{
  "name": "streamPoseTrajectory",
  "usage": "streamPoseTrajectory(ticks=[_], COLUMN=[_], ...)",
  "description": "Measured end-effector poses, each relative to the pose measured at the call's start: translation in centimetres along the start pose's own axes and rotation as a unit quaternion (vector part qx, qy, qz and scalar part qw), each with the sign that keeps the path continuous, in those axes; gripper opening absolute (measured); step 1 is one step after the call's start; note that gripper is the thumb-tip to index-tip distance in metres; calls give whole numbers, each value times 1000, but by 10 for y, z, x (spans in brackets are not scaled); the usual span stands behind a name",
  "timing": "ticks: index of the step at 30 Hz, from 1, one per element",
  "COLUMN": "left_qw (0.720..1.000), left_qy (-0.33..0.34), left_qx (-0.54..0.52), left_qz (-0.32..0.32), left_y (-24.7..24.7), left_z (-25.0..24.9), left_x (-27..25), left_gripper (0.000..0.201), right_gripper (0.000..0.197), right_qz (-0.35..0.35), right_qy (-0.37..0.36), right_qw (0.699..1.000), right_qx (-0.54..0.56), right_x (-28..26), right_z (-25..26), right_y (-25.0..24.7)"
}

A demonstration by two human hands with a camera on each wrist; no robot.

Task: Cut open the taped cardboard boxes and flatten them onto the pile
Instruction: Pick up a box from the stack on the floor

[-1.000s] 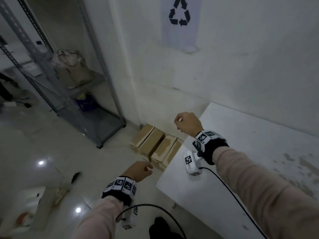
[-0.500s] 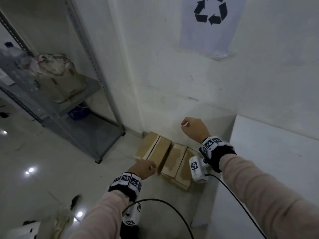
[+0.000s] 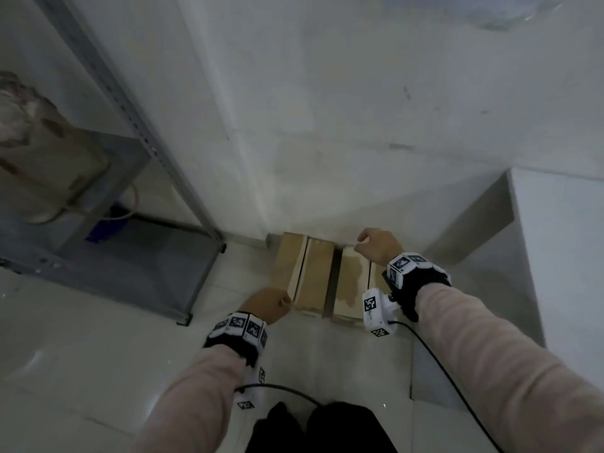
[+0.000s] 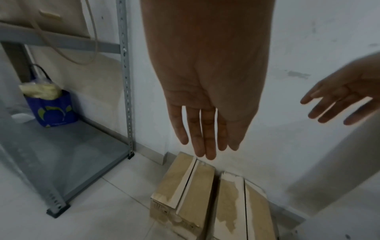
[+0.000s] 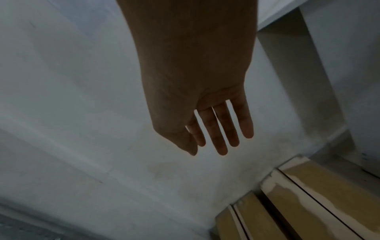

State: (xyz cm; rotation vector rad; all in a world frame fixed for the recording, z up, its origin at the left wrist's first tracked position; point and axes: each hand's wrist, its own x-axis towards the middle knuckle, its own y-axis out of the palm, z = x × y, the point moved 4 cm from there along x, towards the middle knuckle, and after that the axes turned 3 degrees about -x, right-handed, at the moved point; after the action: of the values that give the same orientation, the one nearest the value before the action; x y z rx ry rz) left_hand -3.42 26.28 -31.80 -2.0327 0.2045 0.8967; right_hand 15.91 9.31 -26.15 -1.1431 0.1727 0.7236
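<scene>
Now both hands are lower and closer to the two cardboard boxes (image 3: 322, 276) than a second ago, as the view has tilted down onto the floor. The left hand (image 4: 207, 100) and right hand (image 5: 197, 91) are empty, fingers extended, directly above the boxes without touching them. No cutting has started; a pickup appears imminent.

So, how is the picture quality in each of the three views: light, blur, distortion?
Head view: dim, soft overall, and the grey metal shelf post leans from wide-angle distortion. Left wrist view: the left hand is fairly clear, the right hand is motion-blurred at the edge. Right wrist view: the right hand is a dark silhouette against the pale wall, while the brown cardboard boxes are lit but soft.
</scene>
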Motion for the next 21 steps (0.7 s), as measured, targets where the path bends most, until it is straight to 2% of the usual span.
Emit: streamPoseTrajectory(ticks=[5, 10, 14, 17, 21], left_qw=[999, 997, 996, 994, 980], left_qy=[-2, -1, -12, -30, -87], left_qx=[-33, -47, -37, -31, -58], left_qz=[-41, -67, -80, -97, -171], left_y=[19, 74, 122, 145, 164], left_z=[47, 101, 144, 170, 193], left_x=[88, 210, 305, 364, 413], left_gripper=[36, 42, 45, 49, 47], right_gripper=[40, 46, 69, 73, 97], right_qz=[48, 70, 98, 89, 64], right_qy=[27, 46, 68, 85, 107], right_qw=[998, 996, 992, 990, 984], right_qx=[-3, 5, 35, 64, 124], right_x=[67, 160, 233, 280, 320], right_z=[-17, -59, -97, -120, -139], right_y=[79, 195, 290, 342, 387])
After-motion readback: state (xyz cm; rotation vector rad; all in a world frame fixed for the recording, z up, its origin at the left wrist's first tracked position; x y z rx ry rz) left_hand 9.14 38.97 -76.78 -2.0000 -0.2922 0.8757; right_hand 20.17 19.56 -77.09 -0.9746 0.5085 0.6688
